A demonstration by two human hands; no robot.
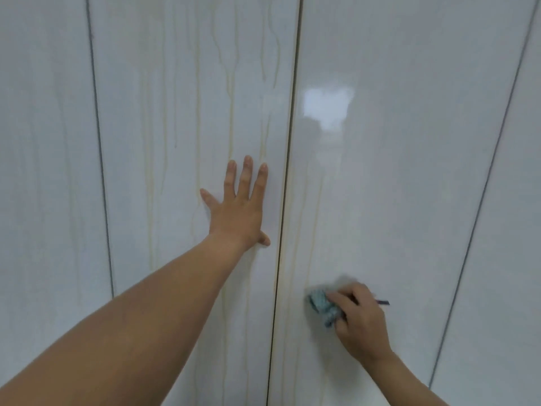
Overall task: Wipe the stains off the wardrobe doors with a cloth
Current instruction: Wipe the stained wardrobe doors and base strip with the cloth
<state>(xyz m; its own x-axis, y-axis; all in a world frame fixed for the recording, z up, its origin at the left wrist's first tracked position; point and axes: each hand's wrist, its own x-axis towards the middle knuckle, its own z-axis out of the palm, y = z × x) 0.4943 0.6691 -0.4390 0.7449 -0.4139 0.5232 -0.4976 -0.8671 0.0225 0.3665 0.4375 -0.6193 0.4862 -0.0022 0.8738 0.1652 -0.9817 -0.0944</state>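
Two glossy white wardrobe doors fill the view, a left door [181, 112] and a right door [395, 171], split by a dark vertical gap. Pale yellow drip stains [231, 112] run down the left door, and fainter ones run down the right door's left part. My left hand [238, 209] lies flat on the left door, fingers spread and straight, just left of the gap. My right hand [358, 320] grips a crumpled blue-green cloth [323, 306] and presses it against the lower right door. A small dark strip [383, 303] shows just past the knuckles.
Further white panels flank the two doors, one at the far left [44, 171] and one at the far right [512, 230], each behind a thin dark seam. A bright window reflection [328, 105] shines on the right door.
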